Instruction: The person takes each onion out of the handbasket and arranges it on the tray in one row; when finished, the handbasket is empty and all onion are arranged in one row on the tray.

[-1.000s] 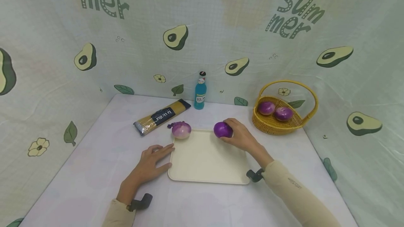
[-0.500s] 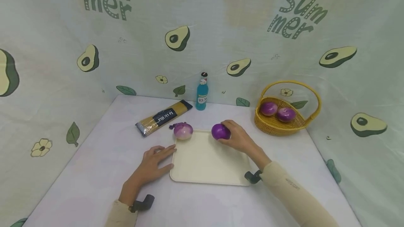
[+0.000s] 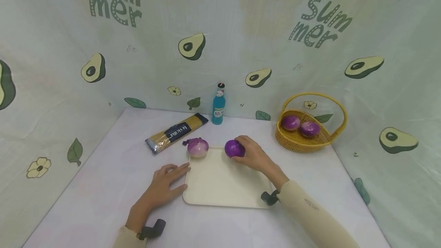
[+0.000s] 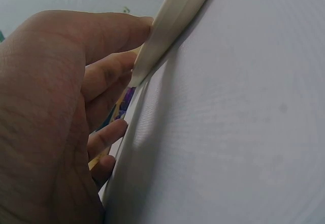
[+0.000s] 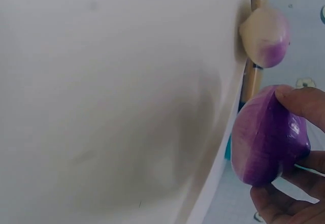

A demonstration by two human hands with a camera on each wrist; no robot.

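Observation:
My right hand (image 3: 253, 155) grips a dark purple onion (image 3: 234, 149) over the back part of a cream tray (image 3: 225, 186). In the right wrist view the thumb and fingers curve around that onion (image 5: 266, 137). A paler purple-and-white onion (image 3: 198, 147) rests at the tray's back left corner. My left hand (image 3: 160, 186) lies at the tray's left edge, thumb and fingers extended, fingertips at the rim. The left wrist view shows the thumb touching the tray's rim (image 4: 170, 26), the other fingers beyond it.
A yellow wicker basket (image 3: 298, 146) at the back right holds two purple onions (image 3: 300, 125). Behind the tray stands a blue bottle (image 3: 218, 106). A pack of spaghetti (image 3: 175, 132) lies at the back left. Printed cloth walls (image 3: 224, 22) rise around the white table.
My right hand has carried the dark purple onion left over the tray, nearer the paler one. My left hand keeps its place at the rim. The head view shifts slightly.

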